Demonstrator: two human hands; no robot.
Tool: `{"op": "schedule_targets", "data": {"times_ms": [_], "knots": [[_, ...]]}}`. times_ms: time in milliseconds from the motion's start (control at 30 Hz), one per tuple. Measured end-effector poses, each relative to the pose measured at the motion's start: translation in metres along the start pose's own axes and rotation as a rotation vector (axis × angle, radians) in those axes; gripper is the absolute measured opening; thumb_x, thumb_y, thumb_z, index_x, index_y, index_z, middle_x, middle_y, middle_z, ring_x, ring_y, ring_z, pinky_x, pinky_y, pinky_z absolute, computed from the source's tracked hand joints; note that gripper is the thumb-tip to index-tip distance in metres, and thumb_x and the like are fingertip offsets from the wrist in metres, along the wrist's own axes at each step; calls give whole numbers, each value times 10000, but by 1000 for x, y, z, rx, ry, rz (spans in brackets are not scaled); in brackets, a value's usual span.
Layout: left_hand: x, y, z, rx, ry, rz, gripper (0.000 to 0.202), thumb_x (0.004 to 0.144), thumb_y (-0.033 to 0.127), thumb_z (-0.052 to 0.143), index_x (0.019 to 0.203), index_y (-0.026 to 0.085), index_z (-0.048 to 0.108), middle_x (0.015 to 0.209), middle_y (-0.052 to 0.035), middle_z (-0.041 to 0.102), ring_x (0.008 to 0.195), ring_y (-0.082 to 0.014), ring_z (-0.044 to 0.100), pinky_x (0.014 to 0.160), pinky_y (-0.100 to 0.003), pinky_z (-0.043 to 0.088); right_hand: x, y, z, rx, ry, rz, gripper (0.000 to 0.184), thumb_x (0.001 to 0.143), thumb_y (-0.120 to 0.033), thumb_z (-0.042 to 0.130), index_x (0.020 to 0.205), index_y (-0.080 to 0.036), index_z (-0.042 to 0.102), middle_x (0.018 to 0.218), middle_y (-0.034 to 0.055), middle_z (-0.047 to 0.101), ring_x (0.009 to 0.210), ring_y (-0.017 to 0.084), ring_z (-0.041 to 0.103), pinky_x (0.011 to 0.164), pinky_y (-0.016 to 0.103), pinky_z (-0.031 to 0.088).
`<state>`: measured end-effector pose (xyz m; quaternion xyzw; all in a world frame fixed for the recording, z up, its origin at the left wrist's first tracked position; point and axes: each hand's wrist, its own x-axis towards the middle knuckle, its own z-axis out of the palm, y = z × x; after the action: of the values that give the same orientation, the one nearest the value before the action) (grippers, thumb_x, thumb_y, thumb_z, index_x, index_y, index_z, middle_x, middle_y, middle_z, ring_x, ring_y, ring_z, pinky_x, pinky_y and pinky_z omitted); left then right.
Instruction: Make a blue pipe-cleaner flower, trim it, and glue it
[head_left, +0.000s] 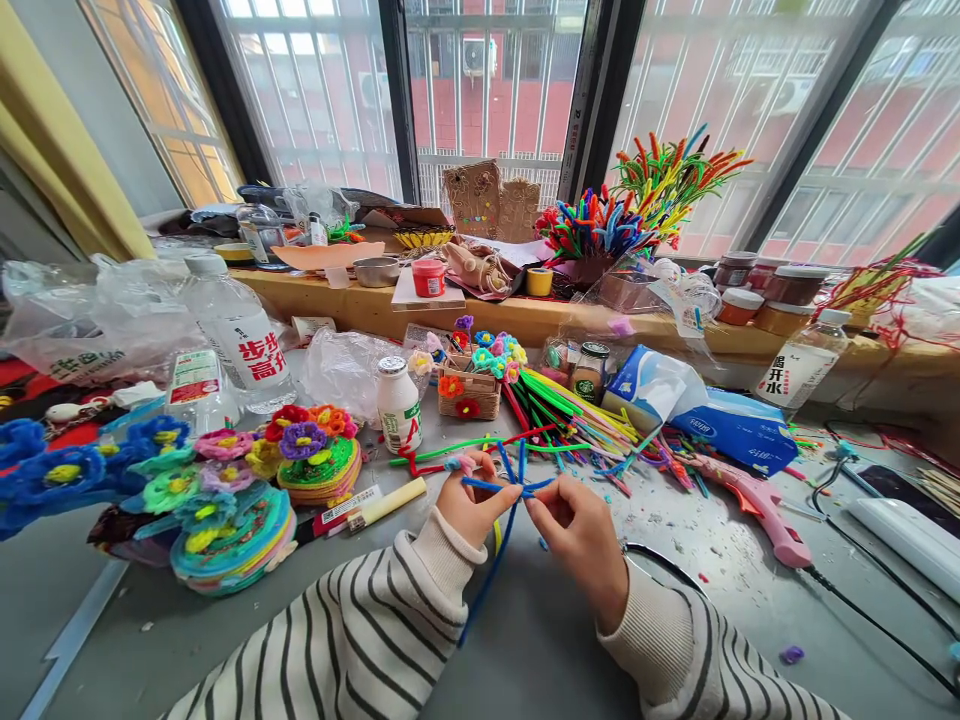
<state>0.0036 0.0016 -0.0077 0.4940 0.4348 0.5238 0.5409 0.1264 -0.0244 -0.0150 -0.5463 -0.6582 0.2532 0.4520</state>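
Clock face centred on the crossing of the blue pipe cleaners [505,550], 12 pointing to the window [495,90]. You have them above the grey tabletop [544,640], between your two hands. Your left hand [469,505], at 9, pinches the crossing with its thumb and forefinger; your right hand [576,535], at 4, pinches the strand just beside it the same way. Short arms point to 9, 11, 12 and 3. One long tail slants down to 7 (the longest strand showing), so the long axis runs roughly 1 to 7, with the lower end hanging near your left cuff [442,570].

Labels: at 10, the large water bottle [247,350] carries red characters, 步步 over 高 and another. Nearer you on that line, the small white bottle [399,405] shows a large red letter like an A, over green. At 1, past the loose pipe cleaners [570,405], the glass jar [591,375] bears a round Starbucks emblem. At 2, the right-hand bottle [801,368] reads 开水 in black. The blue packet [739,428], between 2 and 3, has white print you cannot make out.
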Motion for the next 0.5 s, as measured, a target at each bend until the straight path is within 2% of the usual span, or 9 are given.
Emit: {"op": "schedule_targets", "data": {"times_ms": [67, 167, 233, 300, 333, 400, 500], "knots": [[-1, 0, 1, 64, 7, 69, 312, 527, 139, 587, 646, 199, 305, 468, 98, 425, 452, -70, 471, 505, -212, 387, 1, -1, 2, 213, -33, 190, 139, 652, -253, 488, 562, -149, 464, 493, -28, 427, 440, 77, 369, 425, 202, 291], [-3, -2, 1, 184, 25, 155, 270, 549, 161, 571, 644, 201, 321, 530, 75, 413, 503, -94, 497, 537, -235, 406, 1, -1, 3, 581, -138, 503, 204, 634, -267, 490, 488, -155, 399, 373, -82, 294, 341, 36, 225, 350, 175, 193], [-6, -3, 1, 270, 45, 220, 242, 555, 173, 569, 633, 201, 341, 562, 57, 418, 536, -112, 515, 561, -249, 414, 1, -1, 3, 860, -249, 693, 203, 623, -262, 487, 491, -159, 372, 382, -96, 252, 325, 21, 154, 328, 167, 125], [-7, -2, 1, 325, 65, 271, 226, 552, 178, 574, 620, 201, 360, 570, 47, 424, 554, -123, 524, 568, -249, 415, 1, -1, 2, 1064, -348, 794, 171, 607, -255, 495, 523, -157, 383, 432, -91, 272, 326, 14, 141, 319, 164, 92], [-7, -1, 0, 321, 73, 277, 226, 548, 179, 579, 617, 201, 365, 566, 47, 427, 554, -124, 527, 563, -243, 415, 2, -1, 1, 1102, -375, 800, 157, 606, -253, 497, 539, -156, 393, 453, -87, 282, 328, 13, 148, 316, 162, 91], [-6, 2, 0, 244, 79, 238, 247, 534, 176, 592, 618, 201, 362, 540, 56, 437, 539, -117, 527, 550, -230, 413, 4, 0, -2, 1016, -385, 712, 166, 632, -267, 480, 536, -153, 406, 453, -80, 290, 330, 17, 176, 314, 160, 114], [-1, 5, -1, 81, 48, 68, 317, 493, 169, 623, 614, 198, 331, 450, 86, 457, 454, -94, 504, 504, -216, 403, 9, 2, -9, 560, -299, 373, 166, 679, -267, 443, 569, -147, 472, 463, -47, 370, 366, 44, 281, 343, 172, 216]]}}
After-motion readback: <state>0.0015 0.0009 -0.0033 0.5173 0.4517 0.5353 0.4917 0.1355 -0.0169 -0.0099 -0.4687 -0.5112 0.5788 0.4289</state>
